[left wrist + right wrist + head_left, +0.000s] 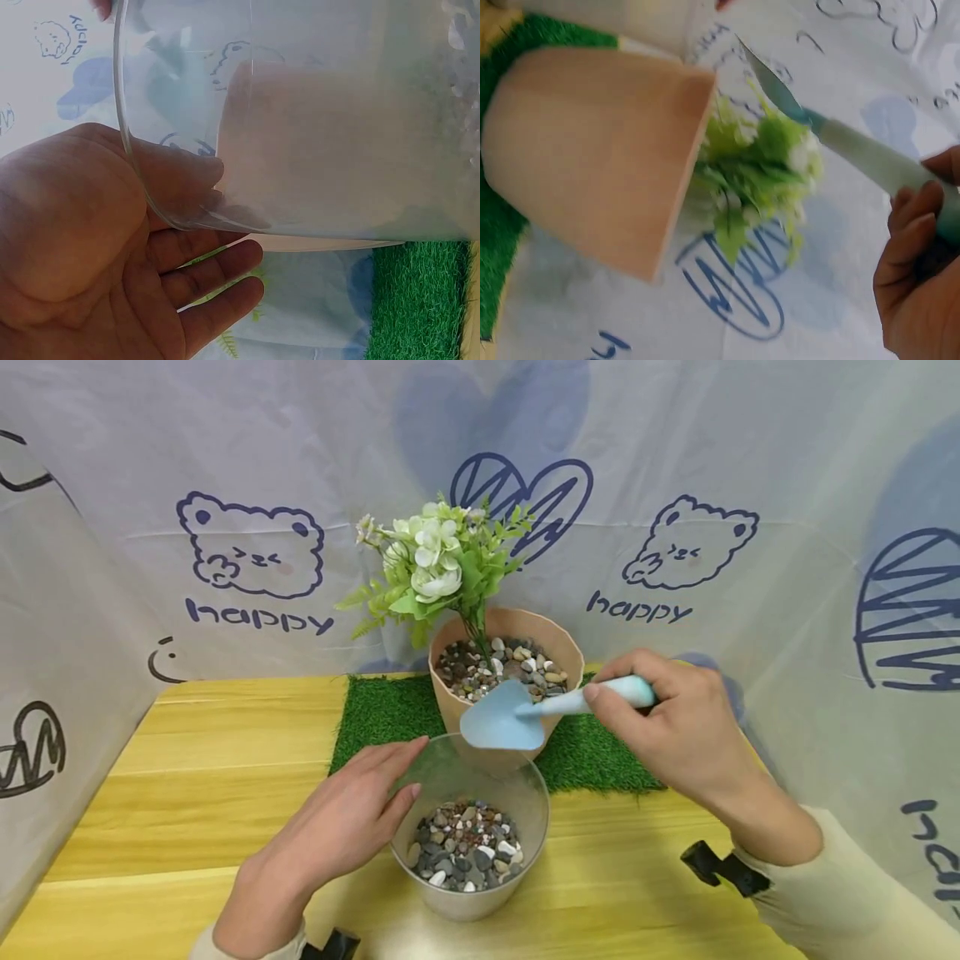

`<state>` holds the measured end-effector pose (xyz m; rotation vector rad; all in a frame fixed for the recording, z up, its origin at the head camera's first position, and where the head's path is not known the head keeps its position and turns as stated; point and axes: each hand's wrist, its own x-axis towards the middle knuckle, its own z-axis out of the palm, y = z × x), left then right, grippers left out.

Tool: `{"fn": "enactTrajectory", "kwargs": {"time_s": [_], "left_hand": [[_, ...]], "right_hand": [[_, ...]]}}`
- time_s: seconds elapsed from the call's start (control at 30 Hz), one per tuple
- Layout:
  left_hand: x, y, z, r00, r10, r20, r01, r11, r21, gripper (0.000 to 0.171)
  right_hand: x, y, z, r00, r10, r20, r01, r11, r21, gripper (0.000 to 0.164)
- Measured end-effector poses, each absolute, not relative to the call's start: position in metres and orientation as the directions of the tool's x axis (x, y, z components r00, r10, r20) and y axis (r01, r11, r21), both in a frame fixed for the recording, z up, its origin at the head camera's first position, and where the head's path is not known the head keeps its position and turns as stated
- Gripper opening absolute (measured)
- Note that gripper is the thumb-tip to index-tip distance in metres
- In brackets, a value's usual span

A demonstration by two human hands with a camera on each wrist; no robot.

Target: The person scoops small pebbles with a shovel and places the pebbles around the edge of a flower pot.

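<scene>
My right hand (678, 727) grips the pale handle of a small light-blue garden trowel (504, 718). No stones show on its blade, which overlaps the near rim of the peach flowerpot (450, 702) and the far rim of a clear plastic bucket (528, 777). My left hand (352, 806) holds the bucket's left rim, the thumb reaching inside and the fingers along the outside. Mixed pebbles (468, 852) cover the bucket's bottom. In the pot, more pebbles (536, 664) surround the stems of white artificial flowers (435, 547). The right wrist view shows the trowel (780, 90) edge-on.
The flowerpot stands on a green turf mat (390, 718) at the back of the wooden table (225, 777). The bucket is in front of it. A pale printed cloth (360, 468) hangs behind the table and along both sides.
</scene>
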<state>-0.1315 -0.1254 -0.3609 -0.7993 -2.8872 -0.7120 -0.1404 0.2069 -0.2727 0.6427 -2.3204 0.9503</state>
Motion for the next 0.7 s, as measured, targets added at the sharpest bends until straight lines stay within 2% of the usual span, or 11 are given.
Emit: {"fn": "enactTrajectory", "kwargs": {"time_s": [0.13, 0.27, 0.33, 0.53, 0.7], "left_hand": [[-0.131, -0.126, -0.362, -0.863, 0.471, 0.181, 0.501, 0.759, 0.416, 0.059], [-0.132, -0.125, -0.362, -0.862, 0.473, 0.184, 0.505, 0.758, 0.413, 0.058], [-0.132, -0.125, -0.362, -0.862, 0.473, 0.183, 0.504, 0.758, 0.414, 0.058], [-0.132, -0.125, -0.362, -0.861, 0.475, 0.183, 0.506, 0.758, 0.412, 0.058], [-0.133, -0.125, -0.361, -0.858, 0.477, 0.189, 0.511, 0.757, 0.408, 0.058]], "right_hand": [[-0.139, 0.192, -0.295, -0.609, -0.464, 0.643, -0.760, 0.574, -0.306, 0.005], [-0.139, 0.181, -0.314, -0.542, -0.590, 0.598, -0.808, 0.561, -0.179, 0.033], [-0.140, 0.176, -0.321, -0.534, -0.619, 0.576, -0.807, 0.577, -0.127, 0.040], [-0.141, 0.165, -0.331, -0.542, -0.676, 0.499, -0.777, 0.629, 0.009, 0.026], [-0.139, 0.155, -0.335, -0.577, -0.699, 0.422, -0.755, 0.654, 0.051, 0.025]]}}
